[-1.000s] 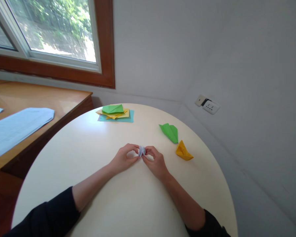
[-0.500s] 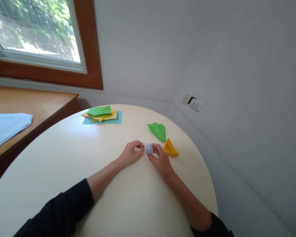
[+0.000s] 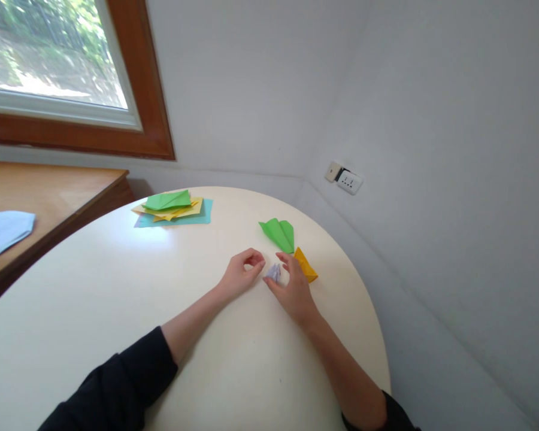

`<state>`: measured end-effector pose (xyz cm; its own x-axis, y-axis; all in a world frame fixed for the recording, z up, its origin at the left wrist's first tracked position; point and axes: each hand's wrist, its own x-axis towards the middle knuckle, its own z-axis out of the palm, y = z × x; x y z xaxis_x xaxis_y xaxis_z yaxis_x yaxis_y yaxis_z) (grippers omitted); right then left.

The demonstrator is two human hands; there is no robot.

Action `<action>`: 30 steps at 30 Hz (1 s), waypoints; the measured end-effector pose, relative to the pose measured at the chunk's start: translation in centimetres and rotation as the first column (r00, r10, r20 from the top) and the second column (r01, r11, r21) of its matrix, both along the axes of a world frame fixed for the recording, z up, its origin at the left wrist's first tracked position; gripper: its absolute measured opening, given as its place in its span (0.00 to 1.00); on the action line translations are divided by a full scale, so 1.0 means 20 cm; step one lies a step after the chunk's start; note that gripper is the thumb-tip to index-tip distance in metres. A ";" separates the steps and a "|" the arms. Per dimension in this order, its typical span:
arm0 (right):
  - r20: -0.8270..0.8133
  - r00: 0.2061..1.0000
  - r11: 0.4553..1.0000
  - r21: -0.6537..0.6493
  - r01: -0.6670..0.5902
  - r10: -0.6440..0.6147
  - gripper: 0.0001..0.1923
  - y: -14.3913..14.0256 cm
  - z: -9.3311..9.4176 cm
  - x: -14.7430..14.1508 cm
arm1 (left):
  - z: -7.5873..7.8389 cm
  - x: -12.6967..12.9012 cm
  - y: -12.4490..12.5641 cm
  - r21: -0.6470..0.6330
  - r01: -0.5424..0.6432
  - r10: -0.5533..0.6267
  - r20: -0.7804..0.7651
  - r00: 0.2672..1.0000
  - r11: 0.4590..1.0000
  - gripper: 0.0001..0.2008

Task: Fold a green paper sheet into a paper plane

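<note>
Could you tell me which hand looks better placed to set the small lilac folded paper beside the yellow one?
Right, probably: the right hand touches the lilac paper beside the yellow paper; the left hand rests apart.

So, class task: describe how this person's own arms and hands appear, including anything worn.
Both arms wear black sleeves pushed up to around the elbow, leaving the forearms bare. The left hand and right hand are bare: no gloves, rings, watch or bracelets show. No markings are visible.

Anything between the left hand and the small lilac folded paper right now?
Nothing visible. The lilac folded paper sits on the white table at the right hand's fingertips. The left hand is curled just beside it, with only bare tabletop between. The orange paper fold lies on the far side, behind the right hand.
</note>
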<state>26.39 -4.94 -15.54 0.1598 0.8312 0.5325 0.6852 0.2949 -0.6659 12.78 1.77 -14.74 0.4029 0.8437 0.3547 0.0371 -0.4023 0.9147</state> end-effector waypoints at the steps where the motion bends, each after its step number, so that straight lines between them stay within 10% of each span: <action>1: 0.015 1.000 1.000 0.015 0.006 -0.006 0.25 -0.01 0.01 0.00 | 0.00 0.00 0.00 -0.002 0.001 -0.001 -0.012 1.000 1.000 0.06; 30: -0.069 0.977 0.972 0.109 0.209 -0.203 0.19 -0.08 0.18 0.12 | 0.03 0.04 0.03 0.104 0.193 -0.170 -0.198 0.965 0.976 0.04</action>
<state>28.75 -6.55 -11.96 0.3539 0.7111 0.6076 0.7012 0.2282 -0.6755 13.57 2.43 -14.18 0.6142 0.7054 0.3539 0.1182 -0.5256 0.8425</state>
